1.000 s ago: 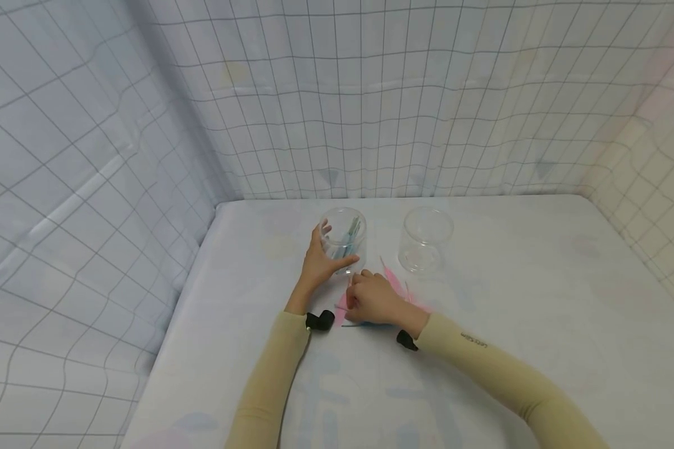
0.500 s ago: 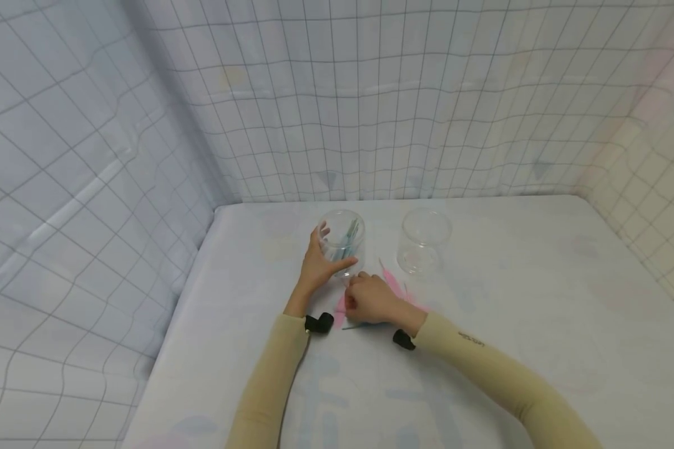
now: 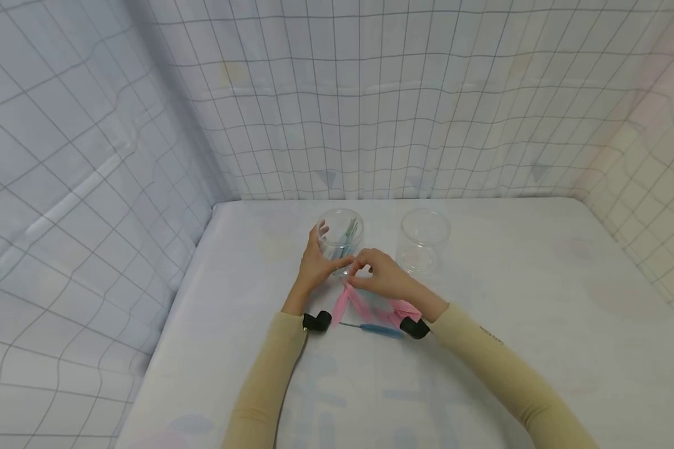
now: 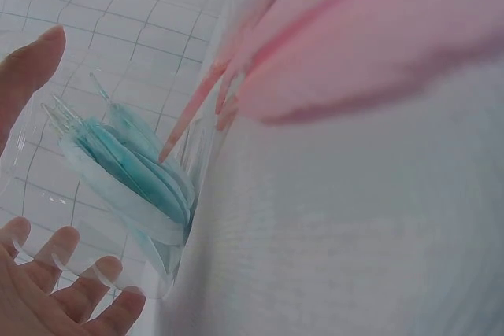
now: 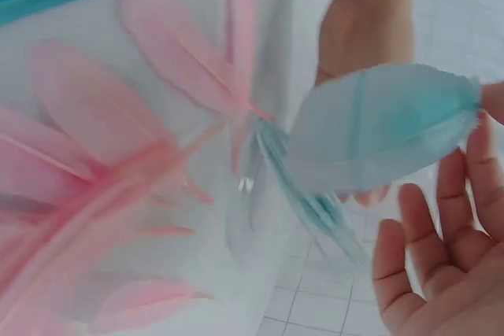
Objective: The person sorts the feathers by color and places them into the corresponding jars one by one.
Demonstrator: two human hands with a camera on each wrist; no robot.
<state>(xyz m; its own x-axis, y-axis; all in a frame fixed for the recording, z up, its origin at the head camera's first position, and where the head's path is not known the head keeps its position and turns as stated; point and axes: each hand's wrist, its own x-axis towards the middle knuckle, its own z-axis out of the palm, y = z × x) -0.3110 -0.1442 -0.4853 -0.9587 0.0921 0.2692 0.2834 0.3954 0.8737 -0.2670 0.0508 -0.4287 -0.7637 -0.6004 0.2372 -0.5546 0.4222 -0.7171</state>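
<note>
Grid-patterned curtains (image 3: 326,100) rise behind and beside a desk (image 3: 511,312) spread with pale cloth; on it two clear jars stand upright and apart, the left jar (image 3: 337,244) with a bunch of teal feathers (image 4: 134,171) leaning inside, the right jar (image 3: 425,243) near it; the left hand (image 3: 316,265) curls round the left jar, thumb on the near side and other fingers on the far side; the right hand (image 3: 383,274) pinches one end of a single teal feather (image 5: 386,127) between thumb and forefinger, its other fingers loosely bent, just beside the jar's near wall; pink feathers (image 3: 341,305) lie spread on the desk below that hand, and a blue feather (image 3: 380,330) lies nearest the person; judging by this, the step in hand is adding the pinched feather to the bunch; the next move would call for raising it clear of the rim, turning it to match the others and lowering it in before the fingers let go, while the left hand holds the jar steady; the soft vane could catch on the rim or bend.
</note>
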